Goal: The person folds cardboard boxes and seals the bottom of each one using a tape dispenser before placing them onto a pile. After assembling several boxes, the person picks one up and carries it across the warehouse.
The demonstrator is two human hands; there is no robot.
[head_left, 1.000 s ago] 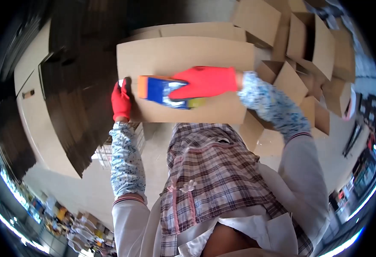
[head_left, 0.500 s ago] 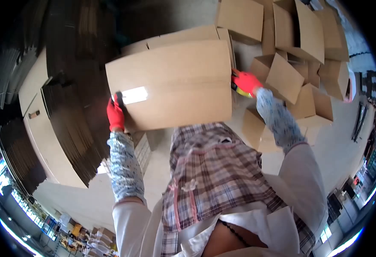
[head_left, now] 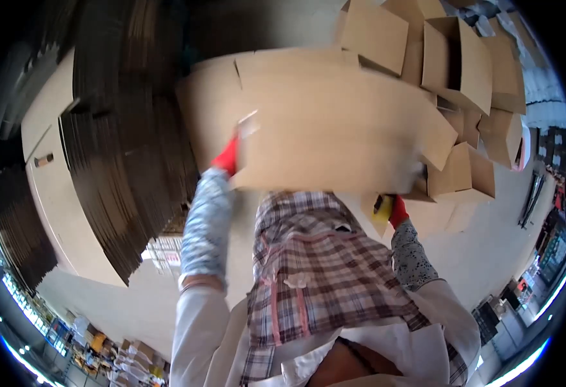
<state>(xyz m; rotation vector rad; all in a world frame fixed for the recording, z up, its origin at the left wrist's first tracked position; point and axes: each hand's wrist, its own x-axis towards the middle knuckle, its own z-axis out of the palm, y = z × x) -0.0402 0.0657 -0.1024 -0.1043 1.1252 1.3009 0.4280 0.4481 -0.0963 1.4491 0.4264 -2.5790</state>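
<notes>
A large cardboard box (head_left: 328, 122), blurred by motion, lies in front of my body. My left hand (head_left: 227, 156), in a red glove, is at the box's left side near a pale label (head_left: 249, 122); its fingers are hidden behind or against the cardboard. Below the box's lower right corner is my right hand (head_left: 397, 211), also red-gloved, closed on a yellow and black object (head_left: 383, 208) that looks like a tape dispenser. More flat cardboard (head_left: 212, 84) shows beyond the box.
Tall stacks of flattened cardboard (head_left: 125, 174) stand on the left, with a light sheet (head_left: 51, 174) beside them. Several open boxes (head_left: 460, 64) are heaped at the upper right. Grey floor (head_left: 496, 193) shows at the right.
The box has shifted right, its right side swinging outward. My left hand has moved right and up with it; my right hand has dropped from the box's right edge to below its corner.
</notes>
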